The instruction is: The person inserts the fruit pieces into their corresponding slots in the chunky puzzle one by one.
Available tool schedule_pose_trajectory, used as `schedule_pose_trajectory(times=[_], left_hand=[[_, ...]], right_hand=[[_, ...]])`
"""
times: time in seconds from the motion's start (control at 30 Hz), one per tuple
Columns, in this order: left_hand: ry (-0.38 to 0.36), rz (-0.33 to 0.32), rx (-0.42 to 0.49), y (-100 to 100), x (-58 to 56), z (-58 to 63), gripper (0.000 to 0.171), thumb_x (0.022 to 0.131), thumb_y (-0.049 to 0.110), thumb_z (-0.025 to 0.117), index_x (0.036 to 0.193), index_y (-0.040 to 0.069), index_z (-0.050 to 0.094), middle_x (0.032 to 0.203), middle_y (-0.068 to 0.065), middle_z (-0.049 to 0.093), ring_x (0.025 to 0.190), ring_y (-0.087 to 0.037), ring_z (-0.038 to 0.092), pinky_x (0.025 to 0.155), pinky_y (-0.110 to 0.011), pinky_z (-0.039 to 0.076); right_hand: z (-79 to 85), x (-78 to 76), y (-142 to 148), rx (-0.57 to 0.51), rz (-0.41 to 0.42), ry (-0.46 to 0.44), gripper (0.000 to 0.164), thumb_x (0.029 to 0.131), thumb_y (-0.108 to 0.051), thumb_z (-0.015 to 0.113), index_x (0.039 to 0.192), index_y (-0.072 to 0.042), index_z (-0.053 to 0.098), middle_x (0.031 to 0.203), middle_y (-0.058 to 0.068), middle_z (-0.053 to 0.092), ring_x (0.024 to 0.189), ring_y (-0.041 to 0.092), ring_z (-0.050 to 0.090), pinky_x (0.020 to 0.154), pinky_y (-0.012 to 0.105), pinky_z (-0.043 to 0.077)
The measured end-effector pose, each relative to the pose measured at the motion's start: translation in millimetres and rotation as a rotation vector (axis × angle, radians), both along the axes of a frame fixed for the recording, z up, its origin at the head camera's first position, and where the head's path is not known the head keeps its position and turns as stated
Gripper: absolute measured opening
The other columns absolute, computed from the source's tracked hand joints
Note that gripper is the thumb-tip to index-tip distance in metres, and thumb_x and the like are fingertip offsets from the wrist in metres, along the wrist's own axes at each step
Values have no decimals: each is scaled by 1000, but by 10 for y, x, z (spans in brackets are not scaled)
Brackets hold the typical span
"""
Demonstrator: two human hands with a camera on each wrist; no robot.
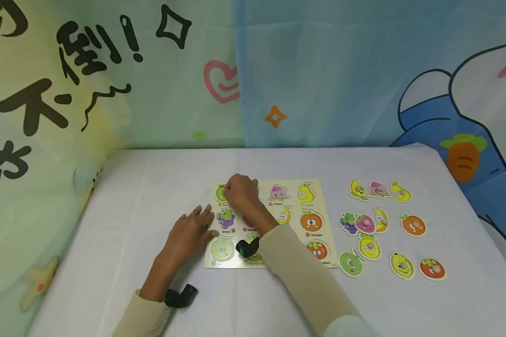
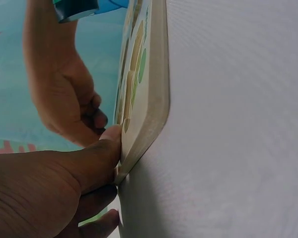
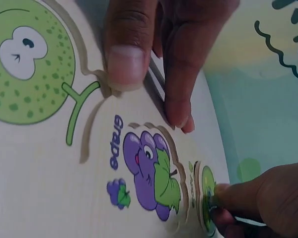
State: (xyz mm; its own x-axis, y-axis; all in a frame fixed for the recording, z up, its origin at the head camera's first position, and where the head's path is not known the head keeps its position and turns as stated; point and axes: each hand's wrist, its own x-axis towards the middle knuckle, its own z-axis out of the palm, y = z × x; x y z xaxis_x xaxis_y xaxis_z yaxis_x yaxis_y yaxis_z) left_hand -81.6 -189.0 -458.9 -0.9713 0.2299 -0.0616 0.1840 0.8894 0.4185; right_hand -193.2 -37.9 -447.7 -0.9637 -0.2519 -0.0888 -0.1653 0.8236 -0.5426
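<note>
A pale fruit puzzle board (image 1: 293, 188) lies on the table, printed with fruit faces in shallow cut-outs. At its left edge is my left hand (image 1: 190, 234); the thumb lies over the board and the fingers sit along the side, gripping the edge, as the left wrist view also shows. My right hand (image 1: 242, 193) reaches over to the top left corner. In the right wrist view its fingers (image 3: 241, 193) pinch the knob of a round green apple piece (image 3: 207, 191), right at the apple's cut-out. Between the hands is the printed grape (image 3: 151, 173).
Several loose fruit pieces lie right of the board, among them a peach piece (image 1: 378, 189), an orange piece (image 1: 413, 225), a green melon piece (image 1: 350, 265) and a tomato piece (image 1: 432, 268). A printed cloth backdrop (image 1: 320, 70) stands behind the white table (image 1: 160, 178).
</note>
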Motion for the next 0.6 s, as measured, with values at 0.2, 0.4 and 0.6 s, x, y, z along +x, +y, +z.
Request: schedule_pose_trajectory(times=[0.2, 0.4, 0.6], left_hand=[[1, -11, -10, -1, -6, 8, 57, 87, 28, 74, 135, 4, 57, 146, -11, 45, 138, -35, 36, 107, -62, 29], [-3, -10, -18, -11, -11, -5, 58, 87, 29, 74, 137, 5, 56, 147, -11, 44, 138, -35, 36, 107, -62, 29], [3, -12, -18, 1, -10, -8, 58, 86, 28, 75, 135, 4, 57, 146, -12, 45, 137, -35, 37, 107, -61, 30]], right_hand=[[59, 24, -97, 160, -11, 45, 16, 92, -17, 66, 81, -6, 73, 70, 2, 64, 68, 20, 57, 86, 46, 40], [21, 25, -139, 223, 0, 108, 16, 91, -18, 67, 84, -5, 72, 74, 6, 67, 71, 23, 61, 78, 43, 43], [-47, 24, -12, 45, -2, 61, 14, 91, -20, 69, 85, -12, 78, 85, 0, 72, 82, 20, 63, 84, 43, 41]])
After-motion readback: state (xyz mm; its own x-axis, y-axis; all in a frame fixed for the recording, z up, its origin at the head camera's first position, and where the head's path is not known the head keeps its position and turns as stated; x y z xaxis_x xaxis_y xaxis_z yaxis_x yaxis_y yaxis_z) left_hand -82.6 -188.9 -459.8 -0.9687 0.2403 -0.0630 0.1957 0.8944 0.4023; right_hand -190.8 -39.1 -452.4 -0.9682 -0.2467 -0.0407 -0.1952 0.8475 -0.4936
